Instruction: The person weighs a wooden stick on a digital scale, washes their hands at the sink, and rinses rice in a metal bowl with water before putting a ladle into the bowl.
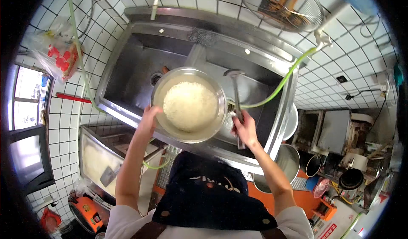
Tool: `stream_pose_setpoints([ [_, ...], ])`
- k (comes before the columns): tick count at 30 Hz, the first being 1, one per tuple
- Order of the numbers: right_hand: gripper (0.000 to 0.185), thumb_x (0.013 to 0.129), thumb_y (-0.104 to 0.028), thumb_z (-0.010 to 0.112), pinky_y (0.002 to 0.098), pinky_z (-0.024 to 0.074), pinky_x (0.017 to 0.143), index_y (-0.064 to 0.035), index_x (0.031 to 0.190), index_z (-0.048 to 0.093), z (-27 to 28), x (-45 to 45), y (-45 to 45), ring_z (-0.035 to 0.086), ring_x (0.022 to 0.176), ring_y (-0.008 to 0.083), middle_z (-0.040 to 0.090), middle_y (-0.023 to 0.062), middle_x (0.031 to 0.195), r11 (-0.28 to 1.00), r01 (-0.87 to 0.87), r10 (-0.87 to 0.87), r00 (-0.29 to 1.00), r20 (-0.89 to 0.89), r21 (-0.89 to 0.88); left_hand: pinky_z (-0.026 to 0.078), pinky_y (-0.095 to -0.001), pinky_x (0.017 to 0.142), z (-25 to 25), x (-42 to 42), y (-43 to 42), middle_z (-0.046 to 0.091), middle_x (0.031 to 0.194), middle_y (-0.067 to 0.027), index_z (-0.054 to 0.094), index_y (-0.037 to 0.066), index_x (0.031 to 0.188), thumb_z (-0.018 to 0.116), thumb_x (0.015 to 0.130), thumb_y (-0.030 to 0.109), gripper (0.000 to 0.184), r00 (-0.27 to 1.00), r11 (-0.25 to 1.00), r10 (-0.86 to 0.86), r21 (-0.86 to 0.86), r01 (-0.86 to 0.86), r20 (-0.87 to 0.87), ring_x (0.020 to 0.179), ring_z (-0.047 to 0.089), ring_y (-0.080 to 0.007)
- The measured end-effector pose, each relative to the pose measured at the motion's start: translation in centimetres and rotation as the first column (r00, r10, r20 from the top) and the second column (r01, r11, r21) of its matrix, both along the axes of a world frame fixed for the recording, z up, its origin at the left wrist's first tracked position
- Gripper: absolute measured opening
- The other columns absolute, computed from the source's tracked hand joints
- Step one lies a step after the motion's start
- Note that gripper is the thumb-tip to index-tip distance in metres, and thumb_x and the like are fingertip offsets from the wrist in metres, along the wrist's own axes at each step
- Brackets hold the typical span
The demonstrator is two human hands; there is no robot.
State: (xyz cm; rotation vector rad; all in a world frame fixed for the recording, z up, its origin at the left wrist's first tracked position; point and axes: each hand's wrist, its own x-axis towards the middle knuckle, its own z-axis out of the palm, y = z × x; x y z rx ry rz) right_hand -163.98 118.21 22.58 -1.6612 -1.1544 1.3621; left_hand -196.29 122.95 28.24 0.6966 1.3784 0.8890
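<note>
A round metal bowl (220, 111) with a pale, rice-like heap (190, 105) in it sits over the front and divider of the steel sink. My left hand (148, 119) grips the bowl's rim at its near left side, thumb over the edge. To the right of the bowl, my right hand (245, 129) is closed around a long-handled metal utensil with a bent head (236, 86). That head points away from me, over the right basin; its exact kind is unclear. Beside it, a green hose (278, 89) runs down into the right basin.
The double steel sink (123, 52) has a drain (157, 79) in its left basin. A steel-wool pad (203, 36) lies on the back ledge. Wire strainers (308, 16) hang on the wall. A large metal pot (289, 162) stands at lower right, a white-filled bin (100, 162) at lower left.
</note>
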Motion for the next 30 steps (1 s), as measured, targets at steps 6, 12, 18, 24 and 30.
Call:
stream_pose_setpoints([
  [6,0.018,0.090,-0.013,0.050,0.0320,0.0478,0.059,0.0005,0.102,0.047,-2.4,1.4,-3.9,0.060,0.061,0.0219,0.059,0.0126,0.070,0.981,0.000,-0.057,0.956,0.287,0.192,0.049,-0.0329,0.070,-6.2,-5.6,0.2,0.060,0.089,-0.0107,0.056,-0.001,0.101,0.051,0.070,0.021,0.038,0.904,0.953,0.282,-0.203,-0.225,0.322,0.077,0.059,-0.0224],
  [12,0.024,0.084,-0.014,0.063,0.0309,0.0390,0.048,0.0010,0.082,0.045,-2.7,-1.6,-2.3,0.042,0.052,0.0147,0.050,0.0145,0.059,0.976,-0.006,-0.138,0.759,0.636,0.219,0.048,-0.0408,0.082,-7.4,-10.0,3.9,0.059,0.100,-0.0150,0.049,-0.003,0.116,0.051,0.069,0.028,0.056,0.831,0.909,0.415,-0.217,-0.357,0.371,0.090,0.059,-0.0296],
  [18,0.026,0.088,-0.026,0.059,0.0316,0.0356,0.045,-0.0028,0.078,0.052,8.7,-14.2,19.1,0.041,0.046,0.0164,0.045,0.0108,0.054,0.841,-0.130,-0.212,0.814,0.541,0.526,0.052,-0.0327,0.070,-10.1,-13.7,10.9,0.057,0.100,-0.0076,0.047,0.003,0.116,0.051,0.075,0.018,0.044,0.874,0.949,0.291,-0.001,-0.316,0.389,0.085,0.059,-0.0188],
  [24,0.041,0.085,-0.043,0.058,0.0442,0.0438,0.057,-0.0022,0.079,0.061,14.5,-24.9,38.4,0.058,0.061,0.0388,0.057,0.0188,0.060,0.668,-0.206,-0.419,0.690,0.590,0.715,0.055,-0.0378,0.070,-9.7,-13.6,17.3,0.053,0.112,-0.0090,0.041,0.011,0.126,0.051,0.076,0.015,0.051,0.841,0.922,0.347,0.014,-0.387,0.416,0.097,0.057,-0.0216],
  [30,0.030,0.082,-0.036,0.062,0.0436,0.0464,0.058,-0.0056,0.078,0.061,14.3,-25.6,43.0,0.060,0.063,0.0363,0.061,0.0140,0.064,0.659,-0.312,-0.465,0.548,0.696,0.685,0.053,-0.0389,0.074,-10.3,-14.0,21.2,0.050,0.119,-0.0098,0.034,0.014,0.133,0.052,0.078,0.017,0.057,0.830,0.915,0.354,0.022,-0.402,0.430,0.102,0.055,-0.0223],
])
